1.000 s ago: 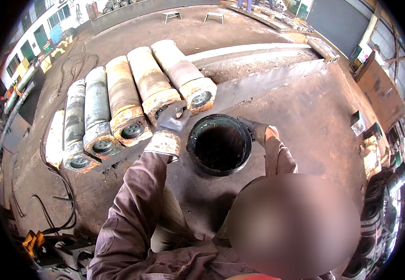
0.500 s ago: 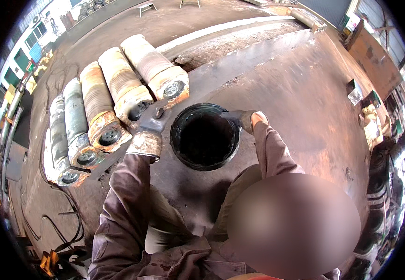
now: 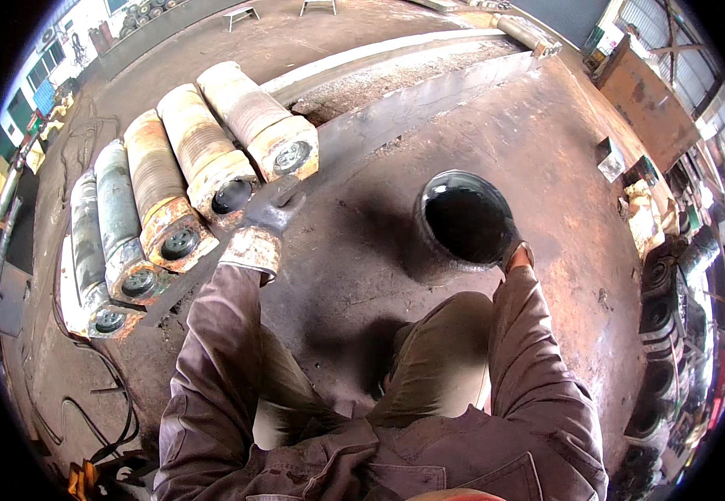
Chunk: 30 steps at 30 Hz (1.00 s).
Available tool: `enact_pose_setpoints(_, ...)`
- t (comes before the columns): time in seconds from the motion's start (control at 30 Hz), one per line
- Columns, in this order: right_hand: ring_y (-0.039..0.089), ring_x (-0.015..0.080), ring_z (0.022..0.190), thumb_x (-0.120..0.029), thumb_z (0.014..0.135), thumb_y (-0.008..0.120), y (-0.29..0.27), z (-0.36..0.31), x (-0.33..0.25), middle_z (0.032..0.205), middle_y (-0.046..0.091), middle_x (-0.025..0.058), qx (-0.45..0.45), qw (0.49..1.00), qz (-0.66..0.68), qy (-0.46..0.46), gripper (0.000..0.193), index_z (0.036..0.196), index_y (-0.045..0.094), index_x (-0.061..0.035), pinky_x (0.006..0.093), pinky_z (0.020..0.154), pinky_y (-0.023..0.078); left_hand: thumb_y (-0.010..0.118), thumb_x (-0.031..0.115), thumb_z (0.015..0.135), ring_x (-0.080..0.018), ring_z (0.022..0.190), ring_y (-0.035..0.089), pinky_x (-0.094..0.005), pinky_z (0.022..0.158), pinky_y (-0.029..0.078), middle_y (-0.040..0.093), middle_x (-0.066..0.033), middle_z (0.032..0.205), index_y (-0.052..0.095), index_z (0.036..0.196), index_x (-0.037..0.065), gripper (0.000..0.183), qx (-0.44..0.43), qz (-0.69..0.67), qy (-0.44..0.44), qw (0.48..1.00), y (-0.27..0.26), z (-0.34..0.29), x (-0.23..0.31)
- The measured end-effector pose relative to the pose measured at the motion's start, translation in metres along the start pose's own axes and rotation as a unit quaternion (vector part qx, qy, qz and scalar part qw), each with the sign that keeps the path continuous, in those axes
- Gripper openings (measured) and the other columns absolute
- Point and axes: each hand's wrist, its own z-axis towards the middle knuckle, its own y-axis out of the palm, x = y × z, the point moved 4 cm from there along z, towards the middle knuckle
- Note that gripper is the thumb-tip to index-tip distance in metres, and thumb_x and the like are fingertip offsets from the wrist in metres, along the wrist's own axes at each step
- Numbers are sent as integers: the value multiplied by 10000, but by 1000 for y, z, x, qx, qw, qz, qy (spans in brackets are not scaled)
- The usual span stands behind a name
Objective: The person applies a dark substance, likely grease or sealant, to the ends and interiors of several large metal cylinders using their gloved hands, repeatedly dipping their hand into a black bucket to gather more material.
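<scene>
A black, round, open-topped bucket (image 3: 442, 265) is tilted to the right of centre, its inside dark. My right hand (image 3: 519, 249) grips its near right rim; most of the fingers are hidden behind the edge. My left hand (image 3: 269, 219), in a stained glove with a pale cuff, is over the floor beside the row of big cylinders. Its dark fingers stretch forward, somewhat smeared, with no held thing visible. Nearest to it are the rusty end of a tan cylinder (image 3: 233, 171) and another pale cylinder (image 3: 262, 125).
Further left lie more cylinders, among them a grey-green one (image 3: 117, 196). A dark hose (image 3: 124, 376) curls at the lower left. A metal box (image 3: 610, 160) and a rusty plate (image 3: 646, 104) stand at the right. Dark round parts (image 3: 656, 317) line the right side.
The bucket has moved right and tilted, with my right hand passing from its far right rim to its near right rim. My left hand stays beside the cylinders. The view has shifted slightly.
</scene>
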Motion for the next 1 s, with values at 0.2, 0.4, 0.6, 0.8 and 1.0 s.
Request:
enact_pose_setpoints(0.2,702,270,1059,-589,1030,630,3,-52,-9,1184,783,71,161,972,-170,-25,582,1314,745,-94,408,927,569,843,85,920,-259,1177,719,-361,1044,563,773,-148,1247,724,1293,14,398,23,35,100,994,-8,-6,14)
enact_pose_setpoints(0.4,664,285,1187,-788,909,649,-14,-78,11,1416,674,70,182,972,148,26,928,1527,534,-105,435,989,522,890,244,868,-325,1134,747,-403,992,599,780,-164,1216,743,1270,46,471,45,54,143,987,17,5,-18)
enact_pose_setpoints(0.6,623,369,1230,-690,887,781,-80,-124,52,1568,490,245,197,971,23,-130,1018,1695,283,-322,459,895,570,739,144,987,-368,1390,581,-476,1171,503,594,-222,1503,541,1467,-43,552,-92,-342,-32,935,47,17,-35)
enact_pose_setpoints(0.8,692,192,733,-219,951,838,10,-105,5,996,762,77,184,940,-212,-194,887,1691,350,-214,355,582,563,579,3,1049,-390,1548,359,-574,1256,399,447,-241,1620,499,1488,-83,454,-89,-427,-32,899,16,1,-64)
enact_pose_setpoints(1.0,675,350,1148,-230,941,794,-10,-26,24,1287,714,194,99,738,-620,-247,904,1700,303,-238,448,946,546,731,43,996,-310,1397,578,-428,1196,491,616,-196,1480,554,1453,-44,498,-105,-68,67,990,14,-1,-9)
